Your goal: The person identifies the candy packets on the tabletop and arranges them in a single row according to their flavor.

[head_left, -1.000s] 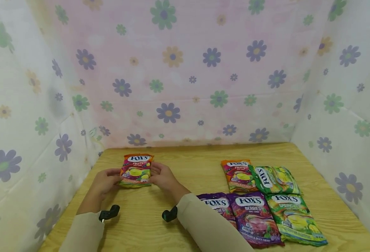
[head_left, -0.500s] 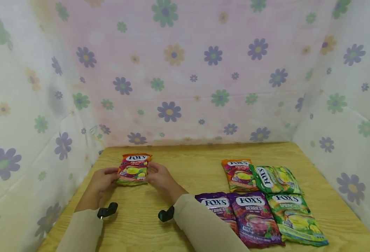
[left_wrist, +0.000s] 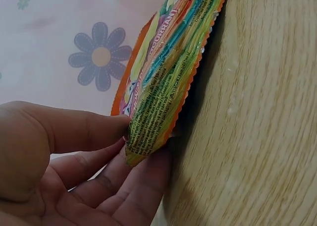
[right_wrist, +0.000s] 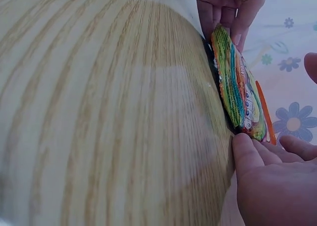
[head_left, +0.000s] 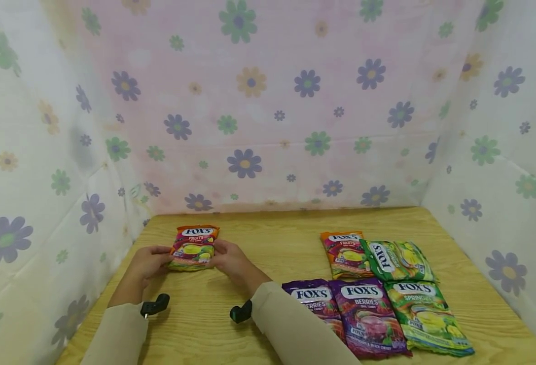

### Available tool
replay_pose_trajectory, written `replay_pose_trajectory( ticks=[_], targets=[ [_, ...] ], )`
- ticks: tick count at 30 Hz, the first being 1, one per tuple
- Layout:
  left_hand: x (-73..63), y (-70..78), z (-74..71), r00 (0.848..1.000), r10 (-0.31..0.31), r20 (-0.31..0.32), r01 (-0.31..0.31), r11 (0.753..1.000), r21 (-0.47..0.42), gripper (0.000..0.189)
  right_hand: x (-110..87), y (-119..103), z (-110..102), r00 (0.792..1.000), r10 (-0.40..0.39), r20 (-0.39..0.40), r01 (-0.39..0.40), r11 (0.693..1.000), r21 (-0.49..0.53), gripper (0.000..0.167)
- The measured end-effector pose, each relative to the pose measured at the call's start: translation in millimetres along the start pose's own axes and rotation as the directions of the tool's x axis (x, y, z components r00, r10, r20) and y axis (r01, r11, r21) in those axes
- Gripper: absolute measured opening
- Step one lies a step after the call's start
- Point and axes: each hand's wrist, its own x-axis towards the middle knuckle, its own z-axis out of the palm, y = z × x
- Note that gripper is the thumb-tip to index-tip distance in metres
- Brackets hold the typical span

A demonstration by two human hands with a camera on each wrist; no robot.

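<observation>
At the left of the table, an orange-topped FOX'S Fruits candy bag (head_left: 193,247) lies face up between both hands. My left hand (head_left: 147,264) pinches its left side, and the left wrist view shows the thumb (left_wrist: 84,129) on the printed face and the fingers (left_wrist: 143,186) underneath. On the opposite side is my right hand (head_left: 236,263). In the right wrist view its fairly straight fingers (right_wrist: 246,154) touch the end of the bag (right_wrist: 233,82), the thumb held away from it. The bag's underside is hidden.
Further right on the wooden table (head_left: 268,228) lie another Fruits bag (head_left: 346,255), two green FOX'S bags (head_left: 400,260) and two purple Berries bags (head_left: 368,319), one partly behind the right sleeve (head_left: 301,324). Flowered cloth walls (head_left: 268,126) stand around the table.
The Fruits bag and both hands have shifted slightly left over the last second. The right fingers now lie more along the bag's edge. The other bags stay put.
</observation>
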Motion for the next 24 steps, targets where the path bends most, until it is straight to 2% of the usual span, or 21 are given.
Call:
replay_pose_trajectory(
  ticks=[6,16,20,24],
  targets=[
    [0.8,0.6,-1.5,1.0,-0.022,-0.005,0.022,1.0,0.012,0.051,-1.0,0,-3,1.0,0.0,-0.024,-0.001,1.0,-0.012,0.083],
    [-2.4,9.3,1.7,0.999,-0.035,-0.031,0.035,0.999,-0.003,0.065,-2.6,-4,-7,1.0,0.012,-0.011,-0.013,0.997,-0.08,0.078],
    [-7.0,17.5,5.7,0.997,-0.046,-0.059,0.048,0.998,0.032,0.069,-4.3,-8,-6,1.0,-0.008,-0.029,0.004,0.988,-0.153,0.077],
    [-9.2,24.1,9.9,0.997,-0.033,-0.075,0.041,0.993,0.107,0.073,-5.9,-12,-8,0.999,-0.033,-0.039,0.023,0.973,-0.228,0.076]
  ],
)
